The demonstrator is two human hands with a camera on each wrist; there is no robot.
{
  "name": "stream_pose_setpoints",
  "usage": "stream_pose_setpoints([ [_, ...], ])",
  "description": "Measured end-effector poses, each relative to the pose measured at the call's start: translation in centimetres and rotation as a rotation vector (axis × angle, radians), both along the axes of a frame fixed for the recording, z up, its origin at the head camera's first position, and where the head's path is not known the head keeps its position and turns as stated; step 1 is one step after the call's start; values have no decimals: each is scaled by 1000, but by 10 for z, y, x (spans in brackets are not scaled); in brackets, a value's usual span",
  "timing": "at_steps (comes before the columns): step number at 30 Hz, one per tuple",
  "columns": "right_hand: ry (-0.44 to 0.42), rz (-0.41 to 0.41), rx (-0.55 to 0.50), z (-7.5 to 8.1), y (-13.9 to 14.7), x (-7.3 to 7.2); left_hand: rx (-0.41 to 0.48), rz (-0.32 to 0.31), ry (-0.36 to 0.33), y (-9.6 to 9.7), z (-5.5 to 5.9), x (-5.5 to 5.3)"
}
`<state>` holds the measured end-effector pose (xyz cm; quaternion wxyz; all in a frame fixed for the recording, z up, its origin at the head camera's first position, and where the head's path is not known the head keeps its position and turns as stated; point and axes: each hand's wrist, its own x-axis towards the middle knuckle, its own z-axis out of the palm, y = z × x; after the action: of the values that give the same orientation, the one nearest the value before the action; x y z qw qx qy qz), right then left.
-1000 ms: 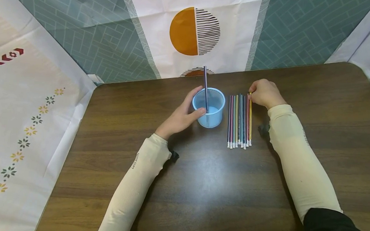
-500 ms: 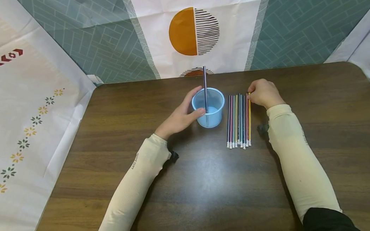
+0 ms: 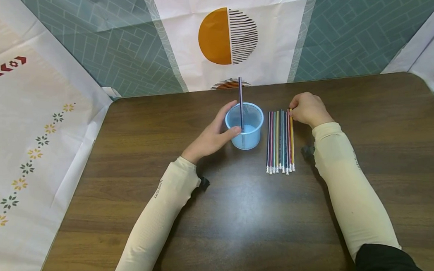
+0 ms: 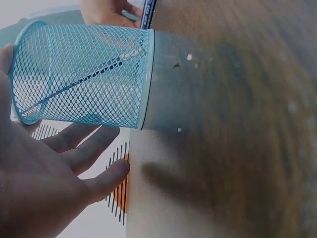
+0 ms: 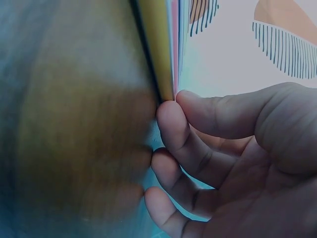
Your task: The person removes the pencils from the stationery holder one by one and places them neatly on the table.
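Observation:
A light-blue mesh pencil cup (image 3: 249, 139) stands upright on the table in the head view. One dark striped pencil (image 3: 240, 95) leans inside it, visible through the mesh in the left wrist view. My left hand (image 3: 212, 136) holds the cup from the left, thumb at the near rim and fingers along the far side. To the cup's right lies a row of several pencils (image 3: 279, 139), erasers toward me. At the row's right end, my right hand (image 3: 309, 109) pinches the far tip of a yellow pencil (image 5: 157, 44) between thumb and index finger; a pink pencil is beside it.
The brown wooden table (image 3: 233, 236) extends around both arms. Behind its far edge hangs a green and white patterned cloth (image 3: 265, 72). Another patterned white cloth (image 3: 51, 158) hangs on the left.
My right hand has shifted slightly left with the yellow pencil's tip, bringing it closer to the neighbouring pencils. The left hand and the cup stay in place.

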<state>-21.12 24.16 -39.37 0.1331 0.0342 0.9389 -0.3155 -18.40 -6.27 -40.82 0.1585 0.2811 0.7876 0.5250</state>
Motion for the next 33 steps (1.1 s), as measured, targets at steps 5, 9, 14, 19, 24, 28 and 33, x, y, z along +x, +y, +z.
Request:
stream_pose_setpoints([
  [5, -9, -5, 0, 1, 0, -1, 2, 3, 20, -2, 1, 1],
  [9, -10, -9, -1, 1, 1, -1, 2, 5, 35, -2, 1, 2],
  [14, 19, -19, -42, 3, 2, 0, 6, 7, 29, -2, -1, 2],
  [19, 110, -35, -176, 10, -3, 3, -20, 13, 46, -2, -1, 2],
  [24, 220, -20, -372, 24, -18, 8, -31, 15, 46, -2, 1, 3],
  [28, 286, 27, -479, 32, -34, 12, -24, 17, 35, -2, 1, 3],
  [33, 333, 99, -524, 34, -56, 15, -22, 19, 34, -2, 1, 3],
])
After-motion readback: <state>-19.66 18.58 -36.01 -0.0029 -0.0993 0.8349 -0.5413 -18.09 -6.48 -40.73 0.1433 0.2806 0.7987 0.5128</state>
